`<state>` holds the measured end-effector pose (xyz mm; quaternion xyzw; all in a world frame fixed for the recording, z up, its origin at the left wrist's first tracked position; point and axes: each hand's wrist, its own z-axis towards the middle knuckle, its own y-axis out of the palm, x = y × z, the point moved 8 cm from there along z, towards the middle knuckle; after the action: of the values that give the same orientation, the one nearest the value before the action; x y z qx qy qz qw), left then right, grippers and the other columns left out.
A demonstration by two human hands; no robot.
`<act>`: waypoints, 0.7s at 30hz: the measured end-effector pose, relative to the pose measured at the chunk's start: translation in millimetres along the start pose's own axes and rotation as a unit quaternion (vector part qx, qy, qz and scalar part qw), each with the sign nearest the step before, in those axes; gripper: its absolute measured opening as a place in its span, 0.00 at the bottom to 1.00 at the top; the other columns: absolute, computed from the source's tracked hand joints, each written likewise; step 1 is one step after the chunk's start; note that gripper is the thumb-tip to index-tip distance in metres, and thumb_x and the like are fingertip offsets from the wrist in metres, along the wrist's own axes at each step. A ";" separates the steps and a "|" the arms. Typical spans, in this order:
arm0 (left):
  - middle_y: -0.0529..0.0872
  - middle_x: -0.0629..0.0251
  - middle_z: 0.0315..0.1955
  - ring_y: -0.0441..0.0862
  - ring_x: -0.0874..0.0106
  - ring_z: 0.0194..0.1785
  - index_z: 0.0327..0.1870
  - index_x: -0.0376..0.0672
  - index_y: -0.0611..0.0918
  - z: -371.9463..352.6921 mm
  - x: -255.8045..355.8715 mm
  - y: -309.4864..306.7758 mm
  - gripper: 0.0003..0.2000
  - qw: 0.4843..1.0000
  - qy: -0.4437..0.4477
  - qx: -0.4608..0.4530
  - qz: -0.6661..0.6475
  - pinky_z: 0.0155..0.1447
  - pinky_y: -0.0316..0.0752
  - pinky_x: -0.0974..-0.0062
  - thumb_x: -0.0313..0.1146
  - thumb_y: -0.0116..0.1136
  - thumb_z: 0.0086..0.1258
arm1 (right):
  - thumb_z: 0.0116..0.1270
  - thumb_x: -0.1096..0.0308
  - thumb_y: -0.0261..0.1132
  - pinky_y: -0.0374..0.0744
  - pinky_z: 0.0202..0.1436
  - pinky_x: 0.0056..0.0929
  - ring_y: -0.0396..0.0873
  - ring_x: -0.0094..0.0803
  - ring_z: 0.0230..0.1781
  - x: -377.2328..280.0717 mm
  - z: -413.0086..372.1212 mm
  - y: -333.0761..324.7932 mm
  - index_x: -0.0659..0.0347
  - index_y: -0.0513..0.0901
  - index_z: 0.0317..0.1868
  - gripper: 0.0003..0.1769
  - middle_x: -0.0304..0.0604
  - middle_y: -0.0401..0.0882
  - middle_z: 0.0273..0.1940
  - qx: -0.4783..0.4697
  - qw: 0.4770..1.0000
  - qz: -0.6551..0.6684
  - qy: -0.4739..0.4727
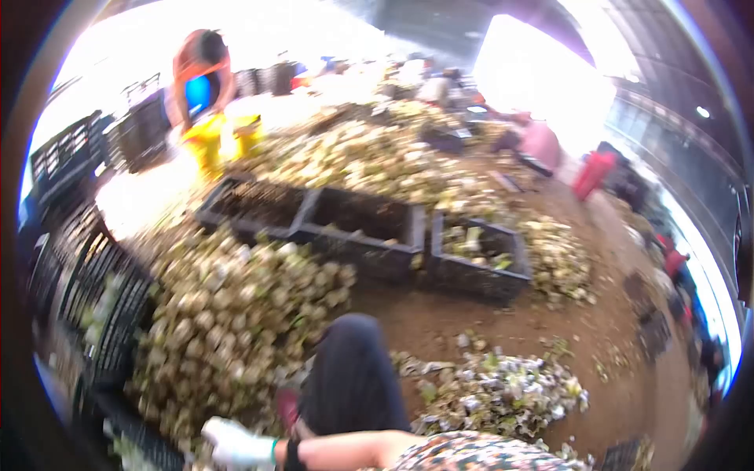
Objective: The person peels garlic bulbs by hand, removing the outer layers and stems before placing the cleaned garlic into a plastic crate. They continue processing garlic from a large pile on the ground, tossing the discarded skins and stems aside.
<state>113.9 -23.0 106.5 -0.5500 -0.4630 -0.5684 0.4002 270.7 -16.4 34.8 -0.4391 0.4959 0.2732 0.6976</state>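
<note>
My left hand (239, 444), in a white glove with a green cuff, reaches out at the bottom left. It is nearest the lower edge of a large heap of pale, roundish vegetables (228, 330) with bits of green. Blur smears its fingers, so I cannot make out their shape or anything in them. A dark band circles the wrist. My bent knee (353, 369) in dark trousers rises beside the arm, close to the heap. My right hand is out of view.
Dark crates (357, 255) stand in a row ahead, one with leafy pieces inside. Leafy trimmings (503, 392) lie on the right. Black slatted crates (118, 322) line the left. A person (200, 71) bends over yellow buckets (204, 145); another in pink (538, 145) is low down farther right.
</note>
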 end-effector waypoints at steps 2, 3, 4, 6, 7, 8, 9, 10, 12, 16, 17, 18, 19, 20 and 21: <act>0.82 0.58 0.44 0.81 0.63 0.49 0.51 0.34 0.79 10.2 -37.7 5.9 0.14 0.956 -0.131 -0.003 -0.262 0.54 0.75 0.65 0.33 0.57 0.69 | 0.50 0.59 0.65 0.75 0.46 0.49 0.75 0.57 0.43 24.2 2.8 1.7 0.67 0.80 0.39 0.21 0.59 0.77 0.40 -0.059 0.995 -0.066 -0.045; 0.83 0.63 0.32 0.83 0.70 0.42 0.40 0.36 0.82 28.9 -66.8 -20.1 0.06 0.936 -0.077 -0.012 -0.343 0.44 0.76 0.74 0.27 0.58 0.67 | 0.49 0.58 0.65 0.76 0.43 0.50 0.77 0.57 0.40 18.4 4.8 -2.8 0.66 0.82 0.37 0.21 0.60 0.79 0.38 -0.127 0.984 -0.127 -0.019; 0.84 0.59 0.40 0.82 0.69 0.49 0.50 0.38 0.80 24.2 -65.0 -38.0 0.10 0.964 -0.054 0.012 -0.260 0.48 0.78 0.73 0.28 0.55 0.70 | 0.49 0.58 0.65 0.77 0.42 0.50 0.79 0.57 0.39 16.5 5.9 -1.8 0.66 0.83 0.37 0.20 0.60 0.81 0.35 -0.191 0.966 -0.167 0.040; 0.83 0.53 0.51 0.82 0.64 0.54 0.62 0.36 0.73 20.6 -98.8 -59.9 0.16 0.938 -0.032 -0.013 -0.346 0.60 0.78 0.68 0.29 0.52 0.77 | 0.50 0.60 0.63 0.80 0.47 0.45 0.82 0.55 0.42 43.7 9.8 1.9 0.65 0.85 0.45 0.23 0.60 0.83 0.42 -0.200 0.959 -0.198 0.042; 0.82 0.51 0.54 0.82 0.61 0.55 0.65 0.35 0.72 22.5 -91.2 -48.1 0.18 0.889 -0.058 -0.049 -0.452 0.63 0.77 0.64 0.30 0.52 0.77 | 0.55 0.63 0.65 0.79 0.43 0.42 0.82 0.52 0.40 47.3 6.6 6.0 0.62 0.85 0.38 0.13 0.55 0.83 0.36 -0.136 0.980 -0.147 -0.017; 0.82 0.50 0.54 0.81 0.60 0.57 0.66 0.36 0.71 24.0 -82.1 -46.9 0.20 0.895 -0.049 -0.020 -0.442 0.64 0.76 0.61 0.30 0.55 0.76 | 0.56 0.65 0.66 0.79 0.45 0.40 0.83 0.48 0.41 46.5 3.4 12.5 0.63 0.85 0.41 0.14 0.53 0.84 0.38 -0.148 0.985 -0.089 0.016; 0.82 0.51 0.55 0.80 0.61 0.58 0.67 0.36 0.70 21.6 -73.9 -46.7 0.22 0.903 -0.065 0.029 -0.424 0.65 0.75 0.60 0.29 0.57 0.74 | 0.57 0.67 0.68 0.80 0.47 0.37 0.84 0.45 0.42 36.5 0.6 13.7 0.63 0.85 0.44 0.14 0.51 0.85 0.40 -0.150 0.986 -0.040 0.055; 0.81 0.52 0.56 0.80 0.61 0.58 0.67 0.36 0.70 23.7 -79.5 -54.3 0.22 0.913 -0.041 0.021 -0.404 0.65 0.75 0.61 0.29 0.57 0.74 | 0.58 0.67 0.69 0.80 0.47 0.35 0.84 0.43 0.42 19.9 -0.2 22.3 0.63 0.85 0.44 0.14 0.50 0.85 0.40 -0.168 0.983 -0.001 0.076; 0.79 0.55 0.58 0.79 0.64 0.59 0.67 0.37 0.69 20.8 -76.9 -55.9 0.24 0.931 -0.023 0.021 -0.363 0.65 0.74 0.64 0.29 0.60 0.73 | 0.61 0.65 0.70 0.79 0.48 0.33 0.84 0.41 0.42 -16.0 -4.6 29.9 0.63 0.86 0.44 0.13 0.50 0.85 0.41 -0.194 0.976 0.048 0.085; 0.81 0.57 0.53 0.79 0.66 0.57 0.64 0.39 0.70 19.9 -77.9 -60.1 0.26 0.953 -0.010 0.075 -0.292 0.62 0.76 0.68 0.32 0.67 0.68 | 0.57 0.70 0.70 0.80 0.45 0.37 0.83 0.48 0.38 -62.3 -6.6 36.3 0.62 0.86 0.42 0.12 0.52 0.83 0.36 -0.153 0.981 -0.040 -0.113; 0.81 0.57 0.53 0.79 0.66 0.57 0.64 0.39 0.70 19.1 -82.8 -59.3 0.26 0.953 -0.012 0.077 -0.292 0.62 0.76 0.68 0.32 0.67 0.68 | 0.57 0.70 0.70 0.80 0.45 0.37 0.83 0.48 0.38 -62.6 -8.1 38.0 0.62 0.86 0.42 0.12 0.52 0.83 0.36 -0.155 0.981 -0.040 -0.112; 0.81 0.59 0.52 0.80 0.67 0.55 0.61 0.40 0.72 16.8 -86.7 -64.3 0.24 0.957 -0.002 0.117 -0.265 0.61 0.76 0.69 0.31 0.68 0.67 | 0.57 0.69 0.70 0.80 0.45 0.37 0.83 0.48 0.39 -65.1 -10.3 39.9 0.62 0.87 0.41 0.11 0.52 0.83 0.36 -0.163 0.977 -0.065 -0.121; 0.82 0.60 0.51 0.81 0.68 0.54 0.59 0.40 0.73 14.8 -89.1 -70.1 0.22 0.959 0.008 0.157 -0.237 0.59 0.77 0.70 0.30 0.68 0.66 | 0.57 0.69 0.69 0.80 0.44 0.38 0.83 0.48 0.39 -67.1 -12.3 43.5 0.61 0.87 0.41 0.11 0.51 0.83 0.37 -0.172 0.972 -0.090 -0.131; 0.82 0.62 0.50 0.81 0.71 0.52 0.54 0.42 0.74 13.0 -90.8 -71.6 0.18 0.963 0.008 0.164 -0.212 0.58 0.77 0.72 0.28 0.68 0.67 | 0.58 0.68 0.68 0.80 0.43 0.40 0.83 0.48 0.39 -64.2 -15.2 49.9 0.61 0.87 0.40 0.10 0.51 0.83 0.36 -0.178 0.966 -0.127 -0.135; 0.82 0.62 0.50 0.81 0.71 0.52 0.54 0.42 0.74 11.7 -92.4 -71.9 0.18 0.963 0.006 0.165 -0.212 0.58 0.77 0.72 0.28 0.68 0.67 | 0.58 0.68 0.68 0.80 0.43 0.40 0.83 0.48 0.39 -61.9 -15.1 52.5 0.61 0.87 0.40 0.10 0.51 0.83 0.36 -0.180 0.966 -0.127 -0.133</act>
<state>54.5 1.4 7.9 -0.3618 -0.6544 -0.5590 0.3584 198.8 -2.0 72.7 -0.5768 0.2810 0.3233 0.6956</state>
